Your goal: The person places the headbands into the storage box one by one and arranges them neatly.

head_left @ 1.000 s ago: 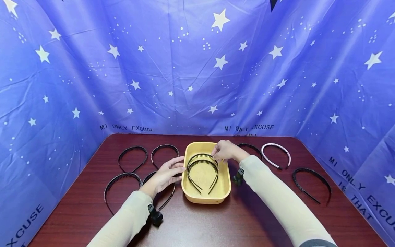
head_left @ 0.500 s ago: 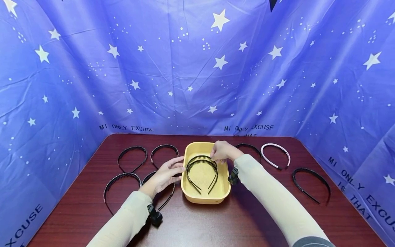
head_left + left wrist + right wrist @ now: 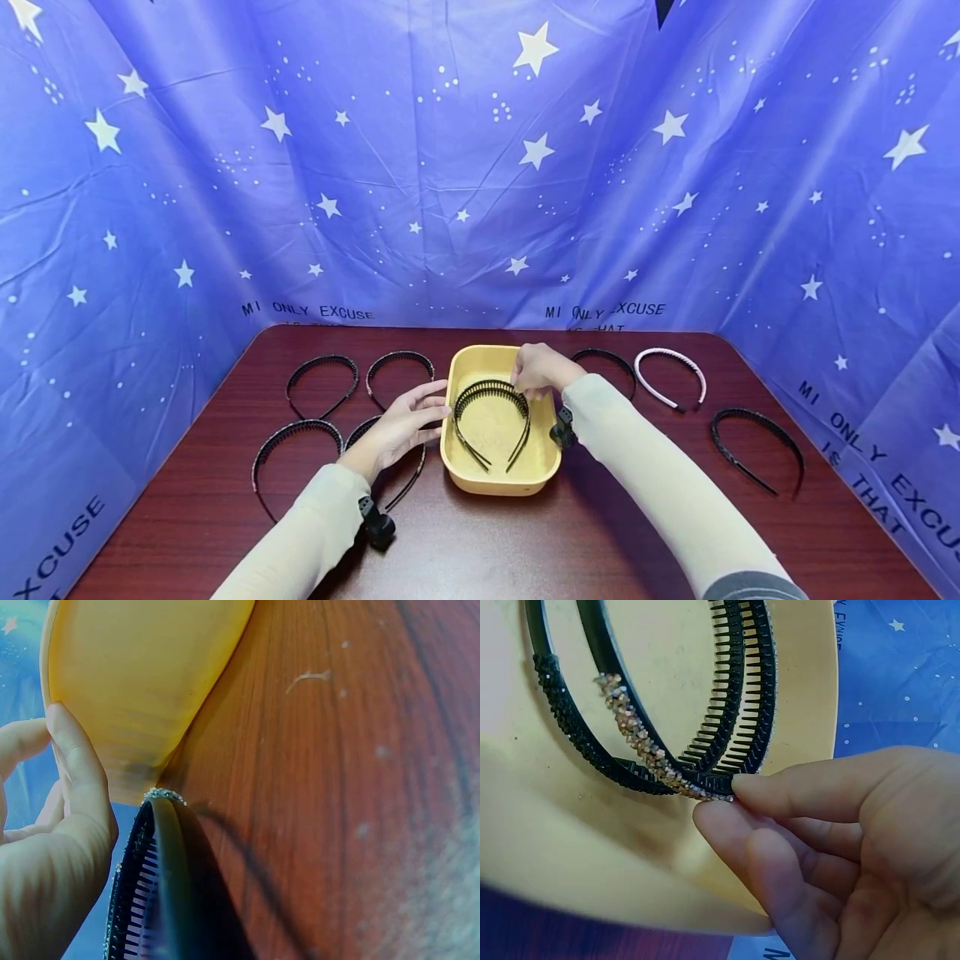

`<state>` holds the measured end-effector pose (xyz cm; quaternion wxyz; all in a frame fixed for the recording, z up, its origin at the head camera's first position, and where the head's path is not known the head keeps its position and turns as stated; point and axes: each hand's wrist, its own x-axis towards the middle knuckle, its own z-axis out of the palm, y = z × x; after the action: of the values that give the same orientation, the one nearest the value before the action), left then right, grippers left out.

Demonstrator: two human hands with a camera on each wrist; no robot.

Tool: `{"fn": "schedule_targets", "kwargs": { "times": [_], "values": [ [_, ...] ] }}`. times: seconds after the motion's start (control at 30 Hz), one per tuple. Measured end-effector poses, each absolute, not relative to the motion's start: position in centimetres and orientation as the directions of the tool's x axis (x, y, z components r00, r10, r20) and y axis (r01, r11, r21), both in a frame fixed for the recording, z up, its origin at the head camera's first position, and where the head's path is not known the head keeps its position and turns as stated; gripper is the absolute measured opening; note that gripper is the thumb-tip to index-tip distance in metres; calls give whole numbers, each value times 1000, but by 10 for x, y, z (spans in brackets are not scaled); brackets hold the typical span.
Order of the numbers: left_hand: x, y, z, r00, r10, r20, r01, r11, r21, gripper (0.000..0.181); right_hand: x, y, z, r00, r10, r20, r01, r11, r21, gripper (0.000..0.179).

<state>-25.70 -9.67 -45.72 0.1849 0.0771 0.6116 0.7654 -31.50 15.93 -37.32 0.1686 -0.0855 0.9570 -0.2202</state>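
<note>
A pink-glittered headband (image 3: 626, 716) is pinched at its arch between the thumb and fingertips of the right hand (image 3: 546, 368); inside the yellow box (image 3: 498, 486), it is stretched out to the left of that hand and toward the person. Behind, a blue star-printed cloth (image 3: 420, 167) is hung. In front of it a red-brown worktop (image 3: 517, 550) is placed, on which the box is set near the middle. The box's left wall is touched by the fingertips of the left hand (image 3: 401, 427), whose fingers are held apart. A black-glittered headband (image 3: 568, 716), almost overlapped by the pinched one in the head view, is also contained in the box. On the left, four dark headbands (image 3: 322, 359) are spread; on the right, two black headbands (image 3: 757, 414) and one white headband (image 3: 670, 352) are laid.
</note>
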Motion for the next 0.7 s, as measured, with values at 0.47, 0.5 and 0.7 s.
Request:
{"fn": "schedule_targets", "kwargs": {
  "times": [0.47,0.5,0.7],
  "values": [
    [-256,-97,-458,-919,378,-108,-189,-182,965,63,-316,156,-375,-929,-210,-304,-66,904,-422,11],
    [-256,-97,-458,-918,380,-108,-189,-181,965,63,-316,155,-375,-928,-206,-310,-63,907,-416,11],
    [-256,-97,-458,-917,384,-106,-187,-180,966,63,-317,153,-374,-924,-189,-332,-47,919,-392,11]
  ]
}}
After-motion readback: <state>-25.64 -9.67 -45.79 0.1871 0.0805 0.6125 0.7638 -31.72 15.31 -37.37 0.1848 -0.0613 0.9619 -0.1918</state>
